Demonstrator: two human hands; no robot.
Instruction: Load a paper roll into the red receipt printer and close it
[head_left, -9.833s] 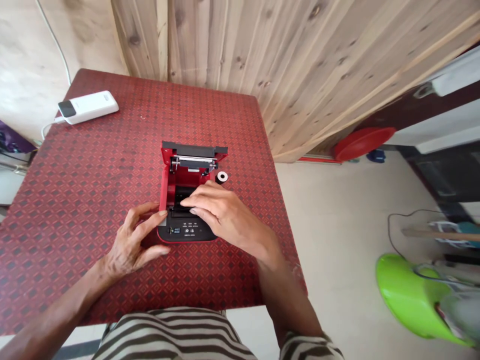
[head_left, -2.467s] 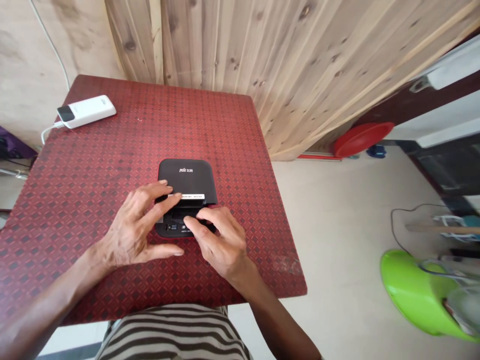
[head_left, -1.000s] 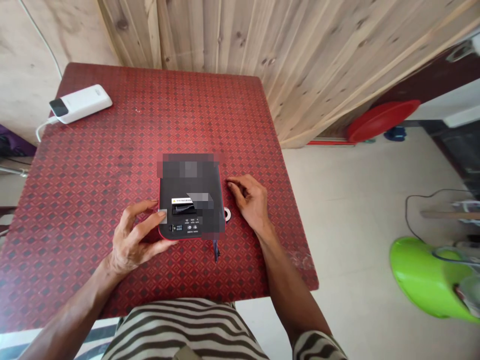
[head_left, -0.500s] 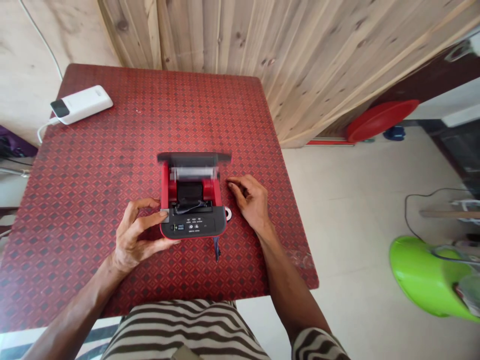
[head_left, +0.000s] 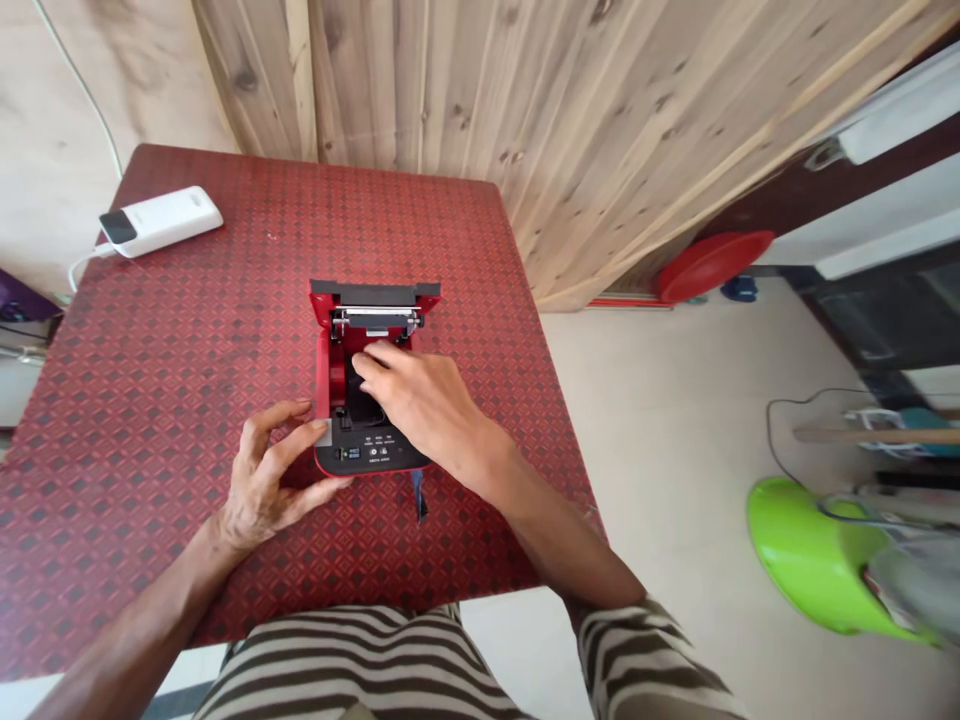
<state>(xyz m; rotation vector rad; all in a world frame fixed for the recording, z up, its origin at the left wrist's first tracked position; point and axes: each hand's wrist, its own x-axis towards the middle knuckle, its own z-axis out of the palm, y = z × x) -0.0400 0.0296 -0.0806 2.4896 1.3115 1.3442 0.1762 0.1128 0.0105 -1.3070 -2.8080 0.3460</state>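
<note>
A small red and black label printer [head_left: 367,455] sits on the table with its lid [head_left: 375,295] raised at the back. My left hand [head_left: 266,470] grips its front left corner, fingers on the side and top, thumb along the front edge. My right hand [head_left: 427,400] reaches over the right side into the open compartment. Its fingers are bent close together inside; what they hold, if anything, is hidden. The hand covers much of the compartment and the right side. A dark strap [head_left: 418,495] hangs out below the front edge.
A white power bank [head_left: 172,218] with a cable lies at the back left of the red patterned table [head_left: 225,320]. Behind stands a wooden plank wall [head_left: 450,80]. On the floor to the right are a green plastic item [head_left: 802,550] and a red basin [head_left: 716,263].
The lid, blurred in motion before, now stands raised. My right hand has moved left from beside the printer into its compartment. My left hand keeps its grip.
</note>
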